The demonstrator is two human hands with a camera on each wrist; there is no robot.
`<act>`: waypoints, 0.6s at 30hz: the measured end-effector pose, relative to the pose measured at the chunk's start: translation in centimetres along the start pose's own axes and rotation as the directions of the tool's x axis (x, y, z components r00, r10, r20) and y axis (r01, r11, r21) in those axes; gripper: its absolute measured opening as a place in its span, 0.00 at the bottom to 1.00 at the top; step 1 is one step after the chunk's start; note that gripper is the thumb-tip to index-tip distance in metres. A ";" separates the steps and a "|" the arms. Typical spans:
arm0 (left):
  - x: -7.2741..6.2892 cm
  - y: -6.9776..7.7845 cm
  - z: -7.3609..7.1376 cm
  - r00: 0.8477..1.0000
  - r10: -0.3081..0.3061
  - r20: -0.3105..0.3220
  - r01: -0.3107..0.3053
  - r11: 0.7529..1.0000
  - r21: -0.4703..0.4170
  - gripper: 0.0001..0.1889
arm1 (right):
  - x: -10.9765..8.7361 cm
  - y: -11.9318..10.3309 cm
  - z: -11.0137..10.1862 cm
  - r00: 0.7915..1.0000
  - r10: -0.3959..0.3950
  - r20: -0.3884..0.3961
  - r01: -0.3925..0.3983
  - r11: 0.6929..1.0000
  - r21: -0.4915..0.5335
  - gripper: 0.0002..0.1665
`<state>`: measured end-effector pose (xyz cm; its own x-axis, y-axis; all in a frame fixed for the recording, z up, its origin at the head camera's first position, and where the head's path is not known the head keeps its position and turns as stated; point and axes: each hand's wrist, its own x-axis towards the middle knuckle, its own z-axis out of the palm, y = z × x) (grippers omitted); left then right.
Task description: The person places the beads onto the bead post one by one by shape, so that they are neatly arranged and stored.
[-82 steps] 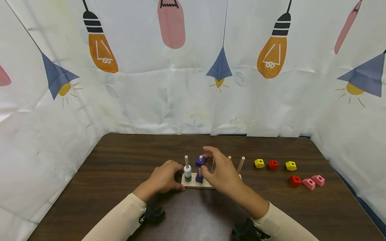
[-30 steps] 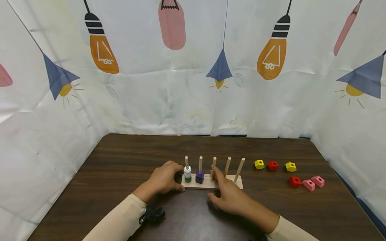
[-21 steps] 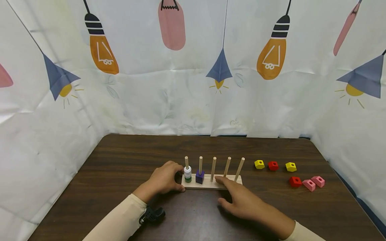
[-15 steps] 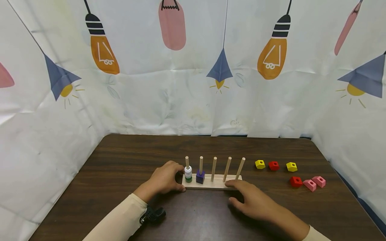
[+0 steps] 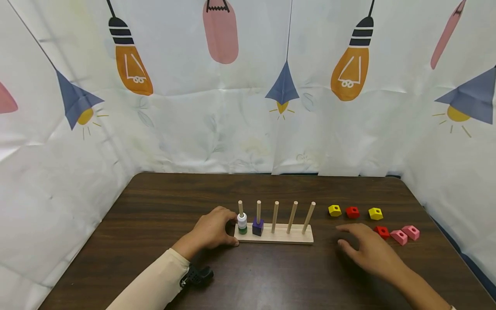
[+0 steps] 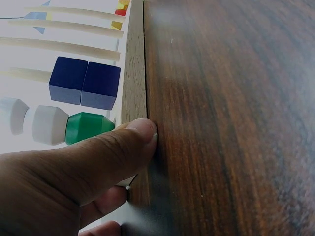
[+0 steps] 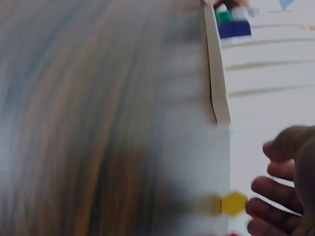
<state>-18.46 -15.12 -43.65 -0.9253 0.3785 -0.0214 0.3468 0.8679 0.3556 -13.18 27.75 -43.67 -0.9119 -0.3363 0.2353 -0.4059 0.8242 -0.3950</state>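
Observation:
A pale wooden peg board with several upright pegs stands on the table. Its left end is pinched by my left hand, the thumb on the front edge and the fingers mostly hidden behind it. On the leftmost peg sit a green bead and white beads above it. Two purple cubes are stacked on the second peg; the other pegs carry nothing. My right hand holds nothing, fingers loosely extended, over the table between the board and the loose beads.
Yellow beads and a red bead lie at the back right. A second red bead, partly behind my right hand, lies beside two pink beads. A printed white cloth hangs behind the dark wooden table.
My right hand let go of the upper purple cube, which dropped down its peg onto the lower one, then moved right past the board's end. My left hand stays in place.

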 end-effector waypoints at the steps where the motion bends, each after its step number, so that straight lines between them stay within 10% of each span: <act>1: 0.0 0.0 0.0 1.000 -0.001 0.000 0.001 1.000 -0.002 0.25 | -0.1 0.5 -0.4 1.000 0.021 -0.022 -0.022 1.000 -0.009 0.21; 10: 0.0 -0.1 0.1 1.000 0.005 -0.005 -0.005 1.000 -0.014 0.25 | -1.0 4.8 -2.7 0.985 0.071 -0.157 -0.095 0.984 -0.150 0.23; 18: 0.0 0.0 0.1 1.000 0.000 -0.001 0.000 1.000 -0.011 0.26 | -1.7 6.7 -2.9 0.991 0.044 -0.126 -0.075 0.965 -0.253 0.20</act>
<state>-18.41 -15.14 -43.72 -0.9256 0.3780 -0.0201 0.3451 0.8643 0.3659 -14.19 35.16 -44.11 -0.9138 -0.2394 0.3280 -0.3077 0.9354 -0.1744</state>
